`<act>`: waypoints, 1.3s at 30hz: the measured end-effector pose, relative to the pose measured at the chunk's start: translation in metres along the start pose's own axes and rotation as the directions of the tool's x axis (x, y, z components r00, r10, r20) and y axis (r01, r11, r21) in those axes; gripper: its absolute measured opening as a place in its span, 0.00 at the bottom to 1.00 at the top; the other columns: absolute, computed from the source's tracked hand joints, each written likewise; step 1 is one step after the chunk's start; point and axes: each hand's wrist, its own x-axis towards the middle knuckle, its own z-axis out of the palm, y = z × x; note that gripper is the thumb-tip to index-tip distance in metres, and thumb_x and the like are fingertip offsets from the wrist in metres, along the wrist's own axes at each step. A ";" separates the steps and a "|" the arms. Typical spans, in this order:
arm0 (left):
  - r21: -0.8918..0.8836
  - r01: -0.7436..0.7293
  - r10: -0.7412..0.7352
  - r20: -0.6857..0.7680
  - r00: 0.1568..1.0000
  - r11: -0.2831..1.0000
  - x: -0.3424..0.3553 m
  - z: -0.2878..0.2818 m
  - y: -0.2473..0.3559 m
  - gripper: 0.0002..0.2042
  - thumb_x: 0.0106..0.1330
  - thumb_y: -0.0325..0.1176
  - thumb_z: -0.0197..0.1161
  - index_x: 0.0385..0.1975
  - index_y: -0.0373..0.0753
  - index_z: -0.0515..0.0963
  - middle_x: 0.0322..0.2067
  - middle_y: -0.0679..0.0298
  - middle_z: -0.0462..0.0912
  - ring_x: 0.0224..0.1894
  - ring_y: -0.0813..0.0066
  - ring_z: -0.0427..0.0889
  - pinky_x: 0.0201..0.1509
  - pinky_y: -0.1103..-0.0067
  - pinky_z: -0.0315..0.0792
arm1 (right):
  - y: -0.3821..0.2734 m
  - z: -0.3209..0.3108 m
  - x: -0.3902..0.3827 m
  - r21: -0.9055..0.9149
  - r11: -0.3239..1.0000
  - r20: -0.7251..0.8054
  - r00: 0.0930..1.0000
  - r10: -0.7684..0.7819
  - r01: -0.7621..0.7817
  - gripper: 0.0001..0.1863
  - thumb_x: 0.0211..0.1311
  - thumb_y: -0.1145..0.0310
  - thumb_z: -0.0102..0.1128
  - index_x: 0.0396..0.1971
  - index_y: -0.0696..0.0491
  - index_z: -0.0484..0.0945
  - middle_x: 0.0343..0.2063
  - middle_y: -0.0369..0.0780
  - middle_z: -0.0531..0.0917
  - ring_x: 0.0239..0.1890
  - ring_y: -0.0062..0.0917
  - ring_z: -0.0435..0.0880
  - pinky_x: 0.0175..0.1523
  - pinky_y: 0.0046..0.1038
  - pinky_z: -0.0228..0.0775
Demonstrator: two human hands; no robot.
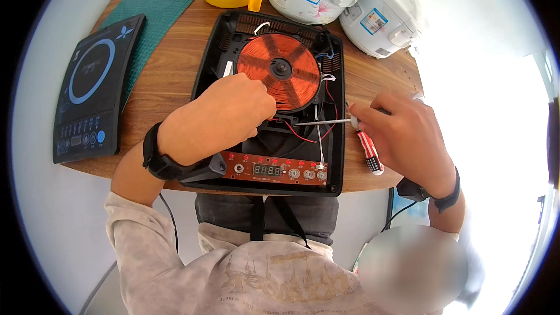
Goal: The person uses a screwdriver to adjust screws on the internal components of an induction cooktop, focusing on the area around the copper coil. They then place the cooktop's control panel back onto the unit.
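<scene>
Gaping black cooktop point(338, 146) (coppery coil point(303, 71))

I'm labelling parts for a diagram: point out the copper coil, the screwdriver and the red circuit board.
Copper coil point(308, 67): head view, windings right of its centre.
Screwdriver point(326, 122): head view, metal shaft.
Red circuit board point(268, 170): head view, digit display.

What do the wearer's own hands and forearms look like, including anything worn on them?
The left hand and right hand are ungloved. Each wrist has a black strap with a dark housing; a thin black cable shows near the right one. The left sleeve is pale beige with mottled grey; a blurred patch hides most of the right.
</scene>
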 end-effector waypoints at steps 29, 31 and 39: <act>0.152 0.076 -0.063 -0.085 0.994 0.985 -0.006 0.003 0.004 0.23 0.51 0.29 0.74 0.44 0.36 0.71 0.26 0.58 0.83 0.33 0.58 0.85 0.33 0.68 0.73 | 0.003 0.025 -0.035 0.329 0.916 -0.065 0.962 0.266 -0.231 0.09 0.64 0.63 0.65 0.37 0.52 0.85 0.26 0.42 0.85 0.25 0.39 0.83 0.30 0.36 0.72; 0.140 0.060 -0.048 -0.088 0.995 0.988 -0.006 0.003 0.003 0.23 0.50 0.29 0.74 0.45 0.36 0.72 0.26 0.58 0.83 0.33 0.58 0.85 0.33 0.68 0.73 | 0.003 0.022 -0.035 0.339 0.910 -0.034 0.963 0.267 -0.240 0.09 0.64 0.63 0.64 0.37 0.52 0.85 0.26 0.42 0.85 0.25 0.39 0.83 0.30 0.36 0.72; 0.130 0.109 -0.110 0.001 0.994 0.986 -0.007 -0.008 0.006 0.22 0.50 0.30 0.75 0.43 0.36 0.71 0.27 0.57 0.83 0.34 0.57 0.85 0.36 0.67 0.75 | 0.004 0.019 -0.035 0.355 0.899 -0.003 0.961 0.277 -0.258 0.09 0.65 0.63 0.63 0.38 0.52 0.85 0.28 0.42 0.86 0.26 0.39 0.83 0.30 0.36 0.73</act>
